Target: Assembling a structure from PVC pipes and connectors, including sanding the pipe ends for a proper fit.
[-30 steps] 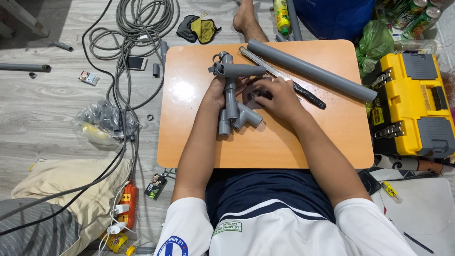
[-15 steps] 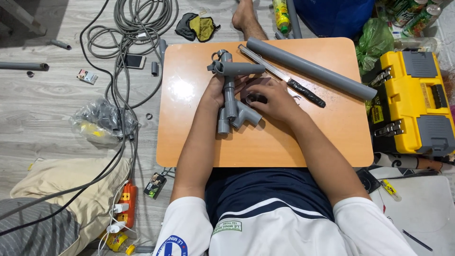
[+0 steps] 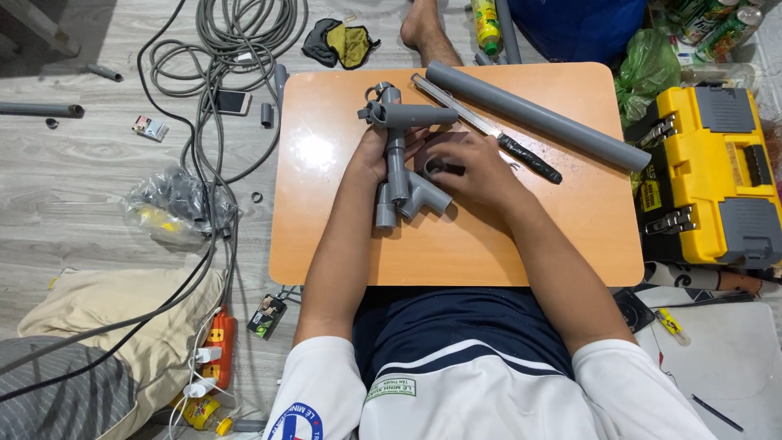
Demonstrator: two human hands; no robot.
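— Grey plastic pipe assembly [image 3: 399, 163], has it moved in the last second?

— Hardly. It lies in the same spot on the orange tabletop [image 3: 326, 236], with the crosspiece at the far end and the tee fitting [image 3: 422, 195] at the near end. The arms and hands sit where they were too. So I'd judge the work as paused on one fine adjustment, not a change of step.

— Where is the assembly relative to the hands?

— Between them. The left hand [image 3: 371, 155] lies against the left side of the upright pipe, fingers curled about it, holding it steady. The right hand [image 3: 472, 167] rests just right of the pipe, above the tee's side branch, closed around a small dark object [image 3: 444, 169]; I cannot tell what that is.

— Anything else within reach?

— A long grey pipe [image 3: 538, 114] lies diagonally across the far right of the tabletop, and a knife with a black handle [image 3: 489, 130] lies alongside it, just beyond the right hand. Both are untouched. A yellow toolbox [image 3: 713, 175] stands on the floor to the right, grey cables [image 3: 236, 33] coil to the far left.
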